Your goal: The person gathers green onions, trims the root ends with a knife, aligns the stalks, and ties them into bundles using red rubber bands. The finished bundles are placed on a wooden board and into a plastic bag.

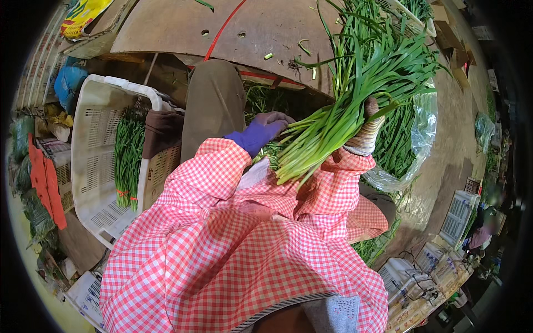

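Note:
A loose bunch of long green leafy stalks, perhaps garlic chives (329, 129), lies slantwise before my chest, its pale stem ends towards me. My right hand (368, 125), in a striped, dirty glove, is closed round the middle of the bunch. My left hand (268, 127), in a purple glove, has its fingers at the left edge of the stems; whether it grips any is hidden. More of the same greens (395, 141) lie in clear plastic (422, 125) beyond my right hand. Bundles with red ties (128, 158) stand in a white plastic crate (93, 154) at my left.
A wooden board (279, 25) with a red strap and plant scraps lies ahead. A brown cloth (162, 129) hangs over the crate's rim. A blue bag (70, 85) lies at the left. More crates (457, 216) stand at the lower right, with a person (483, 235) farther off.

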### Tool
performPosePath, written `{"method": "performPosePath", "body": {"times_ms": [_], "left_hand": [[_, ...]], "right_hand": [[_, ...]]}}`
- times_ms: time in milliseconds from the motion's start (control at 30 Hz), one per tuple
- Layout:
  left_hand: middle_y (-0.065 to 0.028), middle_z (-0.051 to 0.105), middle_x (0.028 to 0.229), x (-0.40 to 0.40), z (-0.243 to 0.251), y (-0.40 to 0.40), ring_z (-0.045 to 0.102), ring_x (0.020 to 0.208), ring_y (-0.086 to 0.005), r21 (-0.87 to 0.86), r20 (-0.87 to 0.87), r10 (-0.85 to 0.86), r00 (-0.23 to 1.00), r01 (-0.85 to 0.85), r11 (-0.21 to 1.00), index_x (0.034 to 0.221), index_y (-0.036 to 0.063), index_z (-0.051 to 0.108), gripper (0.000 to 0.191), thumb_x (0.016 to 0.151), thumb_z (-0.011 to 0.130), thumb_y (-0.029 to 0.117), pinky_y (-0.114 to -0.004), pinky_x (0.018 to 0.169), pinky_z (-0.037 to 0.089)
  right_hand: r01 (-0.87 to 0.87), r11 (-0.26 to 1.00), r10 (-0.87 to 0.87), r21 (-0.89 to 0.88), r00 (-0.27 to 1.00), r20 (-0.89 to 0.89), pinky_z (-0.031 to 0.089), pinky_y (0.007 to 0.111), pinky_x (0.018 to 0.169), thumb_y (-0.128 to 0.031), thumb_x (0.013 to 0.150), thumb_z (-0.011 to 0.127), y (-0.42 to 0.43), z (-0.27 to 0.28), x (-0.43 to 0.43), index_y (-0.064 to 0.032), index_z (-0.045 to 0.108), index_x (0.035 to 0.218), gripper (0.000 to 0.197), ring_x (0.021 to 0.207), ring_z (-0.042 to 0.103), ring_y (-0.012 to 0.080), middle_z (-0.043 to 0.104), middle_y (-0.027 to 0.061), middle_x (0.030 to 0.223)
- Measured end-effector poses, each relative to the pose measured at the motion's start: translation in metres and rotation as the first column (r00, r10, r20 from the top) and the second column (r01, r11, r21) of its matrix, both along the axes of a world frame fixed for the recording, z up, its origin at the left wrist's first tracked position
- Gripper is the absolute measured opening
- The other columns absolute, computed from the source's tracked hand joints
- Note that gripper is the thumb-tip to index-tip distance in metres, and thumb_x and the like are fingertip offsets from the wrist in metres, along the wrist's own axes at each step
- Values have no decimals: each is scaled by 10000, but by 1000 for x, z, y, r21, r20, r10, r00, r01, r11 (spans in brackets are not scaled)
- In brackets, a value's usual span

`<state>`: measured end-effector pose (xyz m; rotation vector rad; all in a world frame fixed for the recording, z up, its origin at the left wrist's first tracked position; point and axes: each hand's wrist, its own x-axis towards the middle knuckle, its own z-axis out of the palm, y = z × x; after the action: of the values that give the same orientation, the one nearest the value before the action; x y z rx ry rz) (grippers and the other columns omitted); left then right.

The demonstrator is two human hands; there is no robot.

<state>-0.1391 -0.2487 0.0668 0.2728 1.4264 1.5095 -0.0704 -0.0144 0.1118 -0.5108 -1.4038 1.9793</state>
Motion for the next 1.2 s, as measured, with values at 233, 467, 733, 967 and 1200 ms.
{"method": "performPosePath", "body": {"times_ms": [233,467,733,967,1200], "left_hand": [[-93,597,1033,10,-17,-8,549,933,-149,23,-458,-24,889,38,999,1126,-10,551,296,907,465,168,-267,839,437],[-110,606,1044,19,-55,10,568,959,-181,384,502,-48,864,-172,907,1178,26,515,367,913,469,276,-304,846,448],[-120,610,1045,32,-14,-4,598,957,-226,393,864,-250,436,-277,877,1159,60,524,392,879,532,334,-389,856,478],[-135,560,1088,26,20,-4,537,1003,-279,333,870,-191,455,-255,908,1241,25,448,611,811,613,426,-518,929,411],[-139,571,1143,32,-10,-9,530,1090,-327,481,789,-236,567,-330,813,1255,80,456,719,785,503,622,-600,925,397]], "right_hand": [[-36,999,38,-23,996,76,520,319,603,-236,803,629,-13,5,-16,5,578,1003,318,671,610,207,631,94,822],[-4,1000,8,-24,980,200,444,308,533,-326,861,580,-34,13,-43,59,606,799,390,540,498,123,593,81,645],[-105,810,-192,577,882,430,456,307,691,-352,914,492,-29,-33,-40,57,583,1019,432,723,563,230,625,204,832],[-144,901,-142,409,793,592,469,272,698,-209,861,576,-41,-11,9,32,633,1002,285,733,578,132,658,110,820],[-444,866,77,229,571,817,481,298,624,-320,718,714,-81,27,24,24,634,870,384,667,612,184,645,138,739]]}}
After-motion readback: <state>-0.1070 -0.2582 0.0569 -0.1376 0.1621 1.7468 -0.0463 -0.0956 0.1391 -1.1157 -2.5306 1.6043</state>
